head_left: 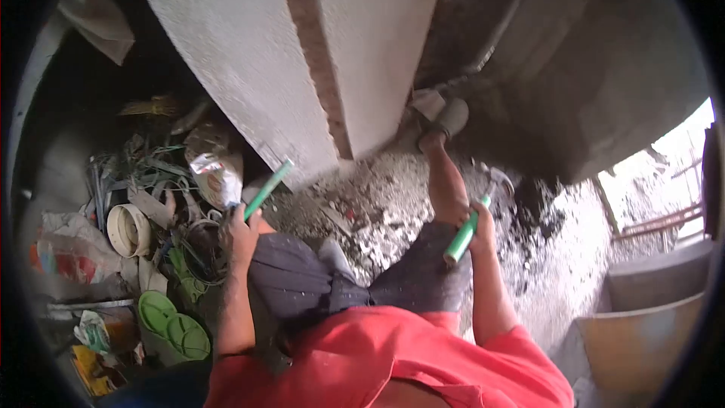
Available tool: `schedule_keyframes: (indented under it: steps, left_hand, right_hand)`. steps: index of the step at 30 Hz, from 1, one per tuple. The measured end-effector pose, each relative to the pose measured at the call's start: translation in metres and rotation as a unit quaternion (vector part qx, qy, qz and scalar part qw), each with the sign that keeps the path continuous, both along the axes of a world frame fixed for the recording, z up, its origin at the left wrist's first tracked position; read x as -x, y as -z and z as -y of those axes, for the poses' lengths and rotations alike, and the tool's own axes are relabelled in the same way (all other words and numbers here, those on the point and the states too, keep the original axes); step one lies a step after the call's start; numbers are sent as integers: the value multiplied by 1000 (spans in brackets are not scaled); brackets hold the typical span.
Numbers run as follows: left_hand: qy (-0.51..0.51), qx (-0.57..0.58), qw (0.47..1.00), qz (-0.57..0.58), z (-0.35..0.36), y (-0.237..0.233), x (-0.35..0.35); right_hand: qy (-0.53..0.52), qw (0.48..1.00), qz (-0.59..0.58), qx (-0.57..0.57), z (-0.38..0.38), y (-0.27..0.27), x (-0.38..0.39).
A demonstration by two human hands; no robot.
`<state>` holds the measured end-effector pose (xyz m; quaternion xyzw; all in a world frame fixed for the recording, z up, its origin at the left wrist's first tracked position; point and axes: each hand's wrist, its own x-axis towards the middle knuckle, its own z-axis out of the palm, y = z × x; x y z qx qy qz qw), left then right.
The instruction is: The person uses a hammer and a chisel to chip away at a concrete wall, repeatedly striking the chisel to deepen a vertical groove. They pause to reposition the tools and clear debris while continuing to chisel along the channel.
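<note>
My left hand (pixel 240 236) is closed around a slim green chisel (pixel 268 190), whose upper end points up and right toward the wall. In my right hand (pixel 482 228) is a hammer (pixel 462 240) gripped by its green handle. The metal hammer head (pixel 497 178) sits above that hand, over the rubble. Both hands are held apart, near my knees, and neither tool touches the other. Ahead stands a pale plastered wall (pixel 226 53) with a rough vertical groove (pixel 313 53) cut into it, ending near the floor.
Broken rubble (pixel 377 196) covers the floor between my legs and the wall. At left lie a white plastic ring-shaped container (pixel 128 230), green slippers (pixel 157 311), sacks and tangled scrap. A curved-edged basin (pixel 642 340) stands at lower right, and a grey wall (pixel 596 91) rises on the right.
</note>
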<state>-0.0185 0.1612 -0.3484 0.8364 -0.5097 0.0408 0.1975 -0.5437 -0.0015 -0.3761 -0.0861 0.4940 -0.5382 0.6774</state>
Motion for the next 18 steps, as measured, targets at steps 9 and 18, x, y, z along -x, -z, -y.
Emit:
schedule_keyframes:
  steps: [9,18]
  left_hand:
    - [17,26,998,-50,0,10,-4]
    - [3,34,991,-129,2,4,2]
  right_hand:
    - [-7,1000,28,-2,-3,-15,-1]
    - [0,994,109,13,-1,9,13]
